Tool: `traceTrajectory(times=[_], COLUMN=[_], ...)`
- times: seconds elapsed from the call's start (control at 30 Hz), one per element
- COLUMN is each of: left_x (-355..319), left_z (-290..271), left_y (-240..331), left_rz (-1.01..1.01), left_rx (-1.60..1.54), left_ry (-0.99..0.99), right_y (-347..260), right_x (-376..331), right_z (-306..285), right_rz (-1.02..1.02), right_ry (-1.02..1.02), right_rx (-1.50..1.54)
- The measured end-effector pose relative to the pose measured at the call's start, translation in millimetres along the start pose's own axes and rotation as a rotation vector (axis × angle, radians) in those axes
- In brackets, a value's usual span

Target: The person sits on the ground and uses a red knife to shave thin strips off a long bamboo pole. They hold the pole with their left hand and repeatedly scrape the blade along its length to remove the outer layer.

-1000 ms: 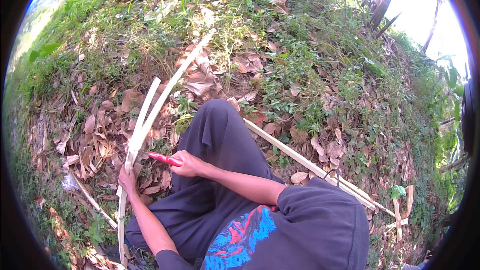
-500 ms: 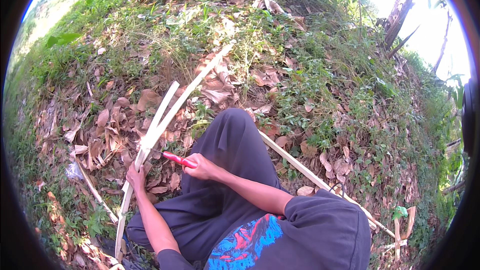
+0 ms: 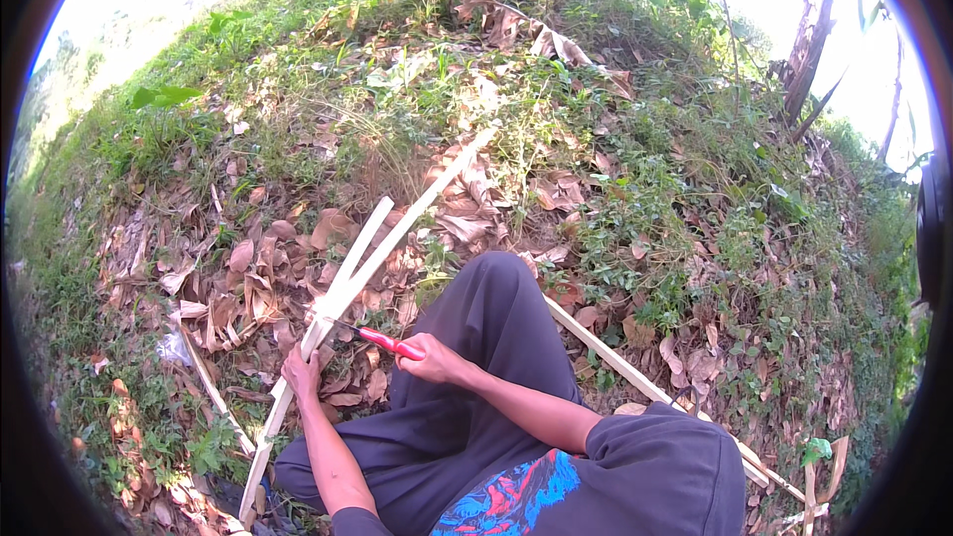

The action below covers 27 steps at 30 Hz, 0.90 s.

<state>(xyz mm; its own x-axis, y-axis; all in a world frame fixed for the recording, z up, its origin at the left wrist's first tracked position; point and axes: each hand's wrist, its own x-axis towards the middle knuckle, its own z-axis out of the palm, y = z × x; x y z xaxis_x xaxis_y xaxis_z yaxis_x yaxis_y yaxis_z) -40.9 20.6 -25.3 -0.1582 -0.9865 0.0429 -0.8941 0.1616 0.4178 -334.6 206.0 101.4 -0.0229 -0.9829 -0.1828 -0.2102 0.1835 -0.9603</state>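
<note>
My left hand [image 3: 301, 369] is closed around pale wooden strips, just below the spot where they spread into a fork. The longer strip [image 3: 427, 197] reaches up to the right over the dry leaves, and a shorter strip [image 3: 365, 235] branches off on its left. Below the hand, the pale wood [image 3: 262, 459] continues down beside my bent leg. My right hand [image 3: 429, 357] is wrapped around the red handle of a slim tool [image 3: 387, 341]. Its thin dark end points at the strips close above my left hand; whether it is a blade or a shaft, I cannot tell.
Another long pale strip [image 3: 620, 365] lies on the ground to my right, behind my knee. At left are a thin stick [image 3: 213, 392] and clear plastic [image 3: 175, 347]. Brown dry leaves [image 3: 333, 228] and grass cover the slope. A tree trunk [image 3: 809, 40] stands far right.
The whole view has shifted, so everything sits lower and further right in the picture. Both hands keep their grips, and the tool stays close to the strips.
</note>
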Motion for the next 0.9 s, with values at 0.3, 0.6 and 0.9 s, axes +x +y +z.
traceTrajectory(times=[0.3, 0.6, 0.9], left_x=[-6.3, -7.4, -7.6], left_z=[-4.2, -4.4, -6.6], left_y=[9.1, 7.7, 8.8], left_rz=[-0.005, -0.009, 0.002], left_rx=[0.009, -0.019, -0.013], left_ry=[0.054, 0.063, 0.071], right_y=[-0.9, 4.1, 10.2], right_x=[1.1, 1.5, 1.8], right_z=[-0.5, 2.1, 4.1], right_rz=[-0.015, -0.043, -0.064], right_ry=[-0.007, -0.005, -0.022], right_rx=[-0.011, 0.002, 0.024])
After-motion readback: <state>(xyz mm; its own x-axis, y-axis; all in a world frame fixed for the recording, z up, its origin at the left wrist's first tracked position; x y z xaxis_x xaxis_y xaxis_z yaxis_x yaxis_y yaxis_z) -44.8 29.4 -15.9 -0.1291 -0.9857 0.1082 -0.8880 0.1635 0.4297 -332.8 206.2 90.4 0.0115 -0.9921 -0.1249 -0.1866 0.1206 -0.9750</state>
